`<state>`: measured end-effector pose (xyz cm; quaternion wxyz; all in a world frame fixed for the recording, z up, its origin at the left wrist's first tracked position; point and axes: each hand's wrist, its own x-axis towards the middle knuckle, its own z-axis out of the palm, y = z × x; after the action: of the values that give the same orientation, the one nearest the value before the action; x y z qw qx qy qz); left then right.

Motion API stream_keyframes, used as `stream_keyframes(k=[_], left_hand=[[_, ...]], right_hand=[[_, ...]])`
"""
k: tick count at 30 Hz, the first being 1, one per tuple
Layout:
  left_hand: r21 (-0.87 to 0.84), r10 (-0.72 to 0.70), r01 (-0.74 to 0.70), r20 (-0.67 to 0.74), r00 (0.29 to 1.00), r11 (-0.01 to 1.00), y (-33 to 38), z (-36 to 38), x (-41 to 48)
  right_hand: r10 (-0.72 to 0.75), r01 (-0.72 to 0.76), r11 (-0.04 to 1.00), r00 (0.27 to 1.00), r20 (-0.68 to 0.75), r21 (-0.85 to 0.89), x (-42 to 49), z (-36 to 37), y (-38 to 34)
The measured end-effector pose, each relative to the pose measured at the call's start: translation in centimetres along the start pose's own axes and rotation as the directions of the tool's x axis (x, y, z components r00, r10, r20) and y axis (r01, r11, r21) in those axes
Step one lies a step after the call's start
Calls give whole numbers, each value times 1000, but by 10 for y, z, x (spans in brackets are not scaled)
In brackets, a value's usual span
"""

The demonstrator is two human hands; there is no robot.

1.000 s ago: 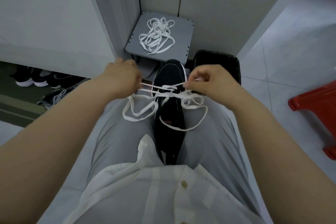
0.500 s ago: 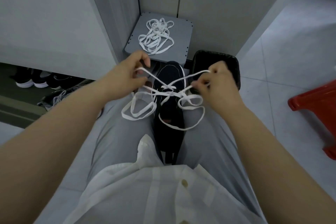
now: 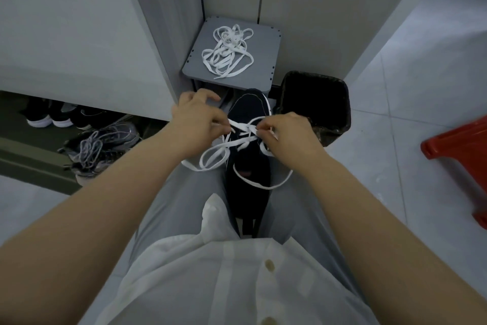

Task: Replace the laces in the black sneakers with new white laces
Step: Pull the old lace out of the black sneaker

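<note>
A black sneaker (image 3: 249, 179) lies wedged between my grey-trousered thighs, toe pointing away from me. A white lace (image 3: 242, 131) crosses over its upper part, with loose loops trailing onto both thighs. My left hand (image 3: 196, 121) pinches one strand of the lace just left of the shoe. My right hand (image 3: 284, 135) pinches the other strand just right of it. The two hands sit close together over the shoe. A second white lace (image 3: 228, 50) lies in a loose tangle on a small grey stool (image 3: 266, 61) ahead.
A black bin (image 3: 316, 106) stands right of the shoe's toe. A red plastic stool (image 3: 463, 156) is on the tiled floor at the right. Grey sneakers (image 3: 102, 145) and dark shoes (image 3: 52, 116) sit under a shelf at the left. Cabinet panels (image 3: 303, 8) rise ahead.
Both hands came back in toward the middle of the shoe, drawing the lace strands close over it. The loops on my thighs shifted a little.
</note>
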<state>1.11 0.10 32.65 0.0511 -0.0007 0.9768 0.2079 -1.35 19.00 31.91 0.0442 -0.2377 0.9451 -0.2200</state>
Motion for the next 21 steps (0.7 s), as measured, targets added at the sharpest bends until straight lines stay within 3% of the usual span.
stream_keyframes(k=[2, 4, 5, 6, 7, 8, 9, 10, 12, 13, 14, 15, 17, 19, 21], left_hand=[[-325, -60, 42, -45, 997, 945, 2, -5, -3], [-638, -237, 131, -84, 968, 759, 7, -18, -7], [-787, -348, 129, -114, 930, 603, 4, -26, -6], [-924, -477, 62, -137, 868, 377, 0, -35, -4], [-996, -600, -67, -88, 795, 58, -7, -46, -3], [-947, -670, -229, -19, 743, -227, -16, -55, -3], [-864, -711, -355, 6, 703, -358, -25, -61, -3], [-833, -731, -405, -2, 683, -376, -30, -64, -5], [-922, -728, -318, -62, 683, -220, -31, -59, -6], [-976, -698, -213, -130, 704, -34, -26, -52, -7], [-972, -625, -91, -209, 752, 216, -20, -44, -9], [-883, -507, 9, -260, 822, 469, -15, -35, -10], [-595, -208, 40, -215, 954, 802, -7, -17, -12], [-342, 69, -106, -119, 991, 934, 0, -4, -12], [-163, 160, -171, -82, 984, 972, 2, 5, -11]], right_hand=[[93, -93, 996, 995, 17, -17, 2, 3, 0], [159, -161, 987, 984, 81, 8, 3, 2, 1], [174, -182, 982, 977, 121, 59, 3, 0, 2], [181, -202, 969, 972, 149, 141, 2, -4, 2], [182, -214, 945, 972, 147, 246, 1, -12, 1], [188, -217, 901, 976, 113, 376, 0, -22, 0], [203, -203, 820, 977, 60, 536, -2, -33, -3], [226, -161, 689, 974, 2, 707, -5, -45, -6], [258, -15, 345, 963, -79, 939, -8, -67, -11], [255, 28, 215, 963, -84, 976, -9, -72, -13], [247, 26, 177, 967, -70, 984, -8, -72, -15], [245, -10, 242, 968, -51, 970, -6, -68, -17], [219, -95, 607, 974, -52, 789, -1, -51, -16], [129, -110, 899, 991, -17, 424, 1, -30, -8], [115, -126, 975, 991, 67, 185, -1, -14, -1]])
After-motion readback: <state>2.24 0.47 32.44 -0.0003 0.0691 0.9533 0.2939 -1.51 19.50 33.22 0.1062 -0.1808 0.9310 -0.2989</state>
